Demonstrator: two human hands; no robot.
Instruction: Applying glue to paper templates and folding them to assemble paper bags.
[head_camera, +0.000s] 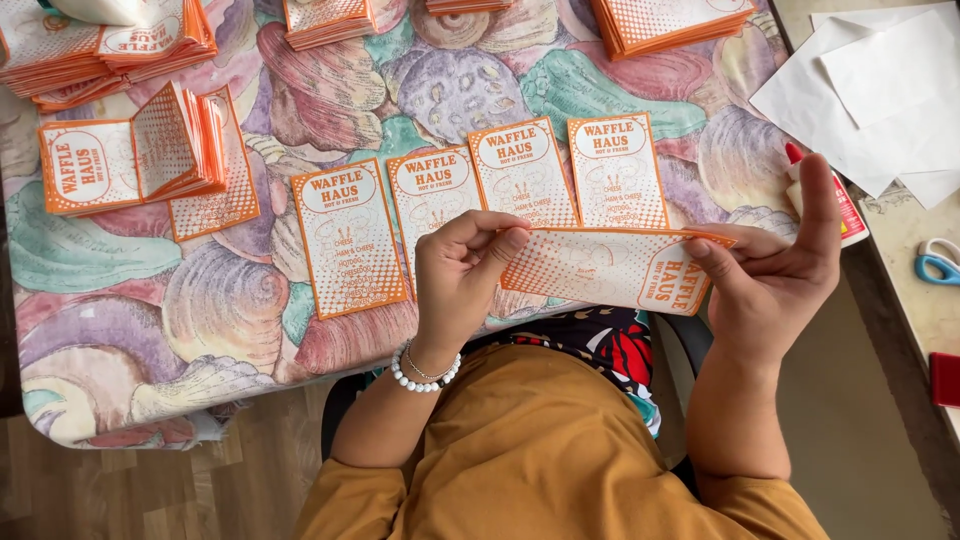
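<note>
Left hand (462, 275) pinched on the near-left end of an orange-and-white paper sleeve (610, 268), thumb on top and fingers curled beneath; right hand (775, 270) gripping the other end at three o'clock, thumb raised, fingers pressing the printed flap. Sleeve held flat and sideways just above the tabletop edge, over the lap. Best done, by the look of it, with both ends kept taut and level, edges squared before pressing any fold, thumbs sliding outward so the paper stays uncreased. Four flat sleeves (350, 238) laid in a row at twelve o'clock from the hands, side by side, nearly touching. Half-folded stack (165, 145) off at ten o'clock, more orange stacks (90, 50) along the far edge. Glue bottle with red cap (845, 205) just behind the right hand, loose white sheets (880, 90) at one o'clock, blue-handled scissors (938, 262) at three o'clock. Tabletop covered by a seashell-patterned cloth (200, 300) in pastel tones; wooden floor (150, 490) below at seven o'clock; mustard-coloured clothing at six o'clock
</note>
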